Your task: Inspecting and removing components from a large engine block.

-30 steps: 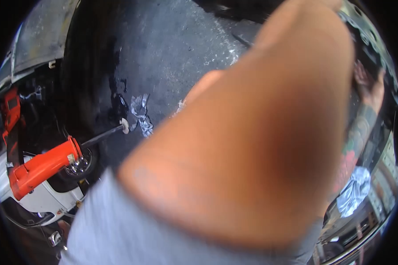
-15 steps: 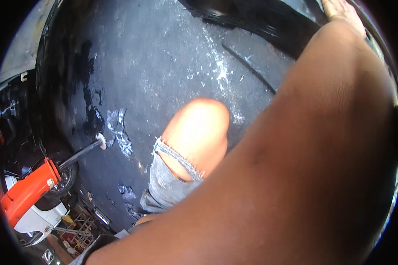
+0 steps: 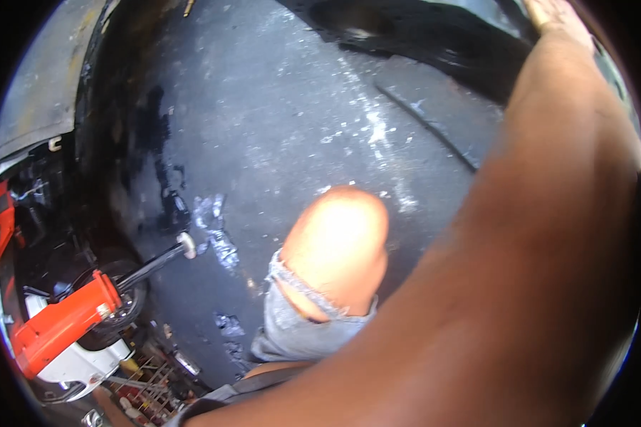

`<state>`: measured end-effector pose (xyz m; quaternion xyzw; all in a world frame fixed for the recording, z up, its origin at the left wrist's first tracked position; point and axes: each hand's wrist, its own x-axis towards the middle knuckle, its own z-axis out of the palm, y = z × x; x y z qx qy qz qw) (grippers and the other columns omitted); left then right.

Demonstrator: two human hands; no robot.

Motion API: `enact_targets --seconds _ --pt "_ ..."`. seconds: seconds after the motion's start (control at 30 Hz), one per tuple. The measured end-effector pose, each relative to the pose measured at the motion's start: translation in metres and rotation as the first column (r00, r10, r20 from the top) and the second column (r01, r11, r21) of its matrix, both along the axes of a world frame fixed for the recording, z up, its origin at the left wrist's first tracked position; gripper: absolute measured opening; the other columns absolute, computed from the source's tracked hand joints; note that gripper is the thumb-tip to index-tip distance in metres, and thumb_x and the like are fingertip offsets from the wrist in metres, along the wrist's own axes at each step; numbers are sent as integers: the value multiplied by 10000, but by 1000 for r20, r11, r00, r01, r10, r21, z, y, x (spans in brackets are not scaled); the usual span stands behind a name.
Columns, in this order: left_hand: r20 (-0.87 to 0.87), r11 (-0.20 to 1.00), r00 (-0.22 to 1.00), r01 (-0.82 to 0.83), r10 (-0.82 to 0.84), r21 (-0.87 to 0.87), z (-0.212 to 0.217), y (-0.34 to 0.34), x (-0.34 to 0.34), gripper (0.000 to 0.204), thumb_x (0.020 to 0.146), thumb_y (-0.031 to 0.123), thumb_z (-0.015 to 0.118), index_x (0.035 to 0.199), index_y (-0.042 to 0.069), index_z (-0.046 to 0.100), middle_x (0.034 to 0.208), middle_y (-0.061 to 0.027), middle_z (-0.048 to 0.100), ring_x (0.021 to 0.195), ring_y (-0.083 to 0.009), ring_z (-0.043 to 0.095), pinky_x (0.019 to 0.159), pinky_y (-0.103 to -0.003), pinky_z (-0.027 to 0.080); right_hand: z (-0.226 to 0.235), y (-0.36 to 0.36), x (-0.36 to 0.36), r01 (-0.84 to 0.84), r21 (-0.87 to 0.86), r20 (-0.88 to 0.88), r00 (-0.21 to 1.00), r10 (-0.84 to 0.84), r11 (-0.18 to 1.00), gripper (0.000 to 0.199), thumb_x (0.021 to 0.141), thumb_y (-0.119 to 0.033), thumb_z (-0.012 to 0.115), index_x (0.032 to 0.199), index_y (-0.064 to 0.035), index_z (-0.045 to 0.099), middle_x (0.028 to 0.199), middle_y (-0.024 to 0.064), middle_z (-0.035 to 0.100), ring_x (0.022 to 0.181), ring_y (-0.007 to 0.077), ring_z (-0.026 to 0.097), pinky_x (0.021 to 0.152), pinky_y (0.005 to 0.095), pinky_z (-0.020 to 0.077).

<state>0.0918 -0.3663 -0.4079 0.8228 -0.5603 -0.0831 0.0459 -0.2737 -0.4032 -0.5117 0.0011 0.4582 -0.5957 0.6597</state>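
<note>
My left arm (image 3: 506,249) fills the right side of the view, reaching up and to the right. At its end my left hand (image 3: 559,21) sits by the top right rim, beside a glossy black curved panel (image 3: 434,35). The fingers are mostly cut off by the rim, so I cannot tell whether they grip anything. My right hand is out of sight. Below the middle, my bent bare knee (image 3: 342,228) shows from torn, frayed light-blue denim (image 3: 299,334).
Dark grey scuffed floor (image 3: 271,121) with pale specks and a thin dark strip (image 3: 427,124). Crumpled shiny scraps (image 3: 217,235) lie left of the knee. Further left: an orange tube (image 3: 68,320) with a black rod and pale disc end (image 3: 186,245), a tyre, white bodywork (image 3: 82,366), clutter.
The whole view has shifted, so the floor, knee and orange tube appear further right and lower. My left arm has also moved slightly right in the picture, its hand still by the rim.
</note>
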Motion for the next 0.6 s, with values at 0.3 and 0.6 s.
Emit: enact_targets --seconds 0.3,0.6 --pt "-46 985 995 84 -92 -151 -9 -37 -45 542 889 467 546 1159 16 677 1241 -188 642 1151 -290 621 949 -416 478 1 13 21 18 -69 -16 1000 -19 997 1172 676 -607 810 1395 81 191 1311 245 393 1101 321 463 886 490 430" --pt "-116 930 935 310 -336 -197 -21 -92 -127 501 897 424 521 1132 18 697 1218 -182 657 1146 -322 626 945 -410 490 14 24 35 -48 -174 -326 945 -11 984 1042 744 -658 732 1272 141 320 995 174 501 822 243 530 696 349 504"
